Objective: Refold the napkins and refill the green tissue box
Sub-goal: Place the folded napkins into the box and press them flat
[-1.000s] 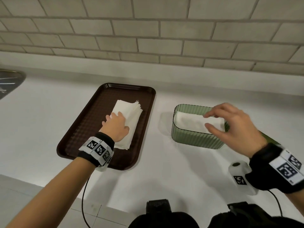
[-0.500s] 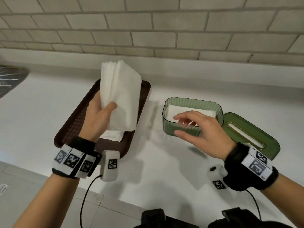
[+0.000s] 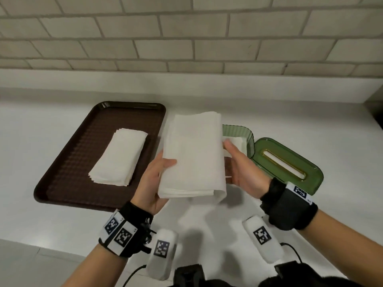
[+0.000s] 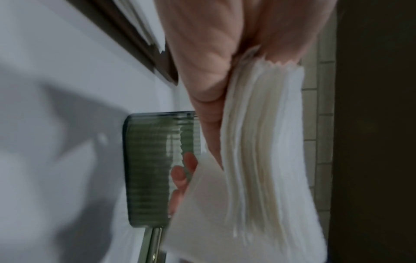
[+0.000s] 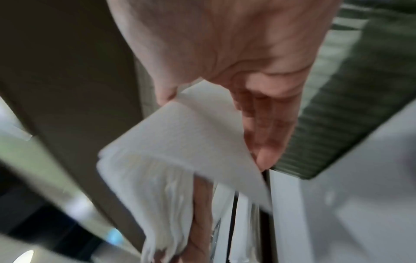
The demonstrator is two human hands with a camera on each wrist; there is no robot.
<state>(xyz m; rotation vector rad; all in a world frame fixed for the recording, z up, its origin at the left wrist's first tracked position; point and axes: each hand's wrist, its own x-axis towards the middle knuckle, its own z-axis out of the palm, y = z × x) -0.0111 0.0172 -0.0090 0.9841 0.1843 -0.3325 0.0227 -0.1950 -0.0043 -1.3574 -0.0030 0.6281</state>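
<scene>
My left hand (image 3: 159,172) grips a thick stack of white napkins (image 3: 192,154) by its left edge, thumb on top, lifted above the counter. My right hand (image 3: 236,162) holds the stack's right edge, thumb on top and fingers underneath. The stack hides most of the open green tissue box (image 3: 240,131) behind it, where some napkins (image 3: 236,141) lie inside. In the left wrist view the napkin stack (image 4: 258,142) shows edge-on, pinched, with the green box (image 4: 153,169) beyond. The right wrist view shows the napkin stack (image 5: 175,142) between thumb and fingers.
A brown tray (image 3: 68,154) lies on the white counter at left and bears a second folded napkin stack (image 3: 118,158). The box's green slotted lid (image 3: 290,162) rests to the right of the box. A tiled wall runs along the back.
My left hand lifted part of the napkins off the tray and carried them right, toward the box. My right hand left the box and took hold of the stack's right edge.
</scene>
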